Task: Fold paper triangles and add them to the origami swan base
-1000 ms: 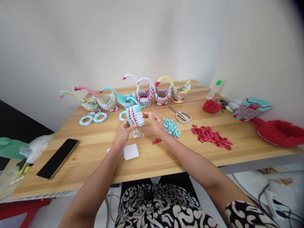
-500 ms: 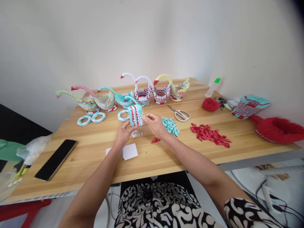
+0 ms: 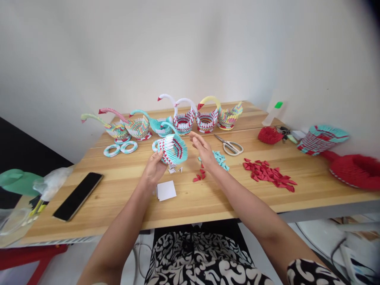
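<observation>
My left hand (image 3: 154, 167) grips the left side of a small folded-paper swan basket (image 3: 170, 149), turquoise, white and red, tilted above the table. Its turquoise neck curves up at the back. To its right, my right hand (image 3: 204, 150) is raised with fingers stretched out, apart from the basket and holding nothing. Turquoise paper pieces (image 3: 220, 159) lie beside and behind that hand. A few red pieces (image 3: 199, 175) and small white pieces (image 3: 173, 170) rest on the wood below the basket. White paper cards (image 3: 166, 190) lie nearer to me.
Several finished paper swans (image 3: 184, 120) line the back of the table (image 3: 124, 206). Scissors (image 3: 233, 148), a red pile (image 3: 268, 173), a red swan body (image 3: 353, 170) and a turquoise-red basket (image 3: 322, 139) are at the right. A phone (image 3: 78, 196) and paper rings (image 3: 112, 150) lie left.
My right hand has let go of the basket and moved away to the right, its fingers now spread. In my left hand the basket has turned, showing its open inside. The view has shifted slightly.
</observation>
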A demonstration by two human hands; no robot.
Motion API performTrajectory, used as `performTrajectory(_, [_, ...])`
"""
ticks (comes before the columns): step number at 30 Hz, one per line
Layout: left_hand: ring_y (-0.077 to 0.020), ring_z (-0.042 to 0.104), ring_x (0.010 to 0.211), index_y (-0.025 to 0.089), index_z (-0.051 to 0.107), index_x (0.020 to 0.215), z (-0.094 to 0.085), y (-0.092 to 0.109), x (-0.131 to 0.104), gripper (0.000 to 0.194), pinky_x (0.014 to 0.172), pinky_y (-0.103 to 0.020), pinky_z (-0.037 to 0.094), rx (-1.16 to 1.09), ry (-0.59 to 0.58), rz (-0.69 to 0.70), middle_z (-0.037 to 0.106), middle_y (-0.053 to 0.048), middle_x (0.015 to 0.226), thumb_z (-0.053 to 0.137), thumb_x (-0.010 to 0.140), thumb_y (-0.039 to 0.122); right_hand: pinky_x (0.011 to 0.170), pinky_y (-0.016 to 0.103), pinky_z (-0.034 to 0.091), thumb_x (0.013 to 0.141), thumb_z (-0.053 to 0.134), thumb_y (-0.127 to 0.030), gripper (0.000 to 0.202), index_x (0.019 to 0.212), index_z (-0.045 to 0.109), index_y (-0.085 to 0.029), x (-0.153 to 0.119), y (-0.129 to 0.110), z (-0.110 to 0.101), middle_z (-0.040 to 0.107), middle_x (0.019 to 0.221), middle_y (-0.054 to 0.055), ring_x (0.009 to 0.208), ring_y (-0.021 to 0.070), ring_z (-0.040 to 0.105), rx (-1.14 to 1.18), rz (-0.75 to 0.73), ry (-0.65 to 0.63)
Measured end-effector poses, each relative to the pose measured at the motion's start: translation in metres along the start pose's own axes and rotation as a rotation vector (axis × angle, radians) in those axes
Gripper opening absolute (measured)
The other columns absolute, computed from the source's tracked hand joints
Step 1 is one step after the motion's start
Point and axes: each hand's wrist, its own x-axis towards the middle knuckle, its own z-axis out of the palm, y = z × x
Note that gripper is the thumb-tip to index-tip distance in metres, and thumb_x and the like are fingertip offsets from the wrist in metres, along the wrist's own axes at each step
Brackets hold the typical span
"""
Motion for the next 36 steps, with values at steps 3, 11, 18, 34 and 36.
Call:
performTrajectory(3, [-0.0191, 0.06, 0.079, 0.022, 0.069, 0.086, -0.001, 0.004, -0.003, 0.031, 0.087, -0.039, 0.047, -0.079, -0.033, -0.105, 0.066, -0.001, 0.078, 0.081, 0.07, 0.046, 0.101, 0.039, 0.045, 0.085, 0.063, -0.053, 0.049, 0.129, 0.059, -0.034, 0.0, 0.006, 0.0, 0.059, 0.137, 0.001, 0.123, 0.0209, 0.055, 0.154, 0.19, -0.168])
performTrajectory(11, [-0.0134, 0.043, 0.057, 0.017, 0.072, 0.096, 0.003, 0.012, -0.006, 0.041, 0.074, -0.034, 0.047, -0.158, -0.135, -0.18, 0.038, 0.004, 0.053, 0.069, 0.08, 0.054, 0.077, 0.035, 0.058, 0.083, 0.069, -0.043, 0.052, 0.13, 0.059, -0.026, -0.007, -0.002, -0.002, 0.065, 0.127, 0.009, 0.094, 0.0205, 0.069, 0.377, 0.375, -0.635])
performTrajectory(18, [-0.0169, 0.058, 0.07, 0.019, 0.072, 0.093, -0.002, 0.007, 0.004, 0.048, 0.085, -0.035, 0.051, -0.146, -0.032, -0.198, 0.06, -0.002, 0.068, 0.063, 0.082, 0.065, 0.076, 0.035, 0.061, 0.077, 0.075, -0.037, 0.065, 0.136, 0.05, -0.032, -0.009, -0.001, 0.005, 0.069, 0.117, 0.004, 0.086, 0.0176, 0.069, 0.373, 0.381, -0.478])
performTrajectory(34, [-0.0194, 0.062, 0.103, 0.023, 0.061, 0.108, 0.01, -0.004, 0.0, 0.045, 0.095, -0.035, 0.048, 0.078, 0.037, 0.057, 0.066, -0.005, 0.107, 0.081, 0.072, 0.041, 0.078, 0.035, 0.062, 0.078, 0.074, -0.046, 0.07, 0.139, 0.042, -0.034, -0.02, 0.005, 0.025, 0.062, 0.124, 0.004, 0.118, 0.0229, 0.059, 0.445, 0.334, -0.222])
performTrajectory(36, [-0.0189, 0.062, 0.102, 0.023, 0.061, 0.108, 0.008, -0.002, 0.001, 0.044, 0.095, -0.036, 0.049, 0.069, 0.045, 0.043, 0.065, -0.004, 0.104, 0.081, 0.073, 0.04, 0.076, 0.033, 0.062, 0.079, 0.072, -0.049, 0.069, 0.14, 0.043, -0.033, -0.018, 0.006, 0.021, 0.062, 0.126, 0.005, 0.12, 0.0229, 0.058, 0.372, 0.316, -0.237])
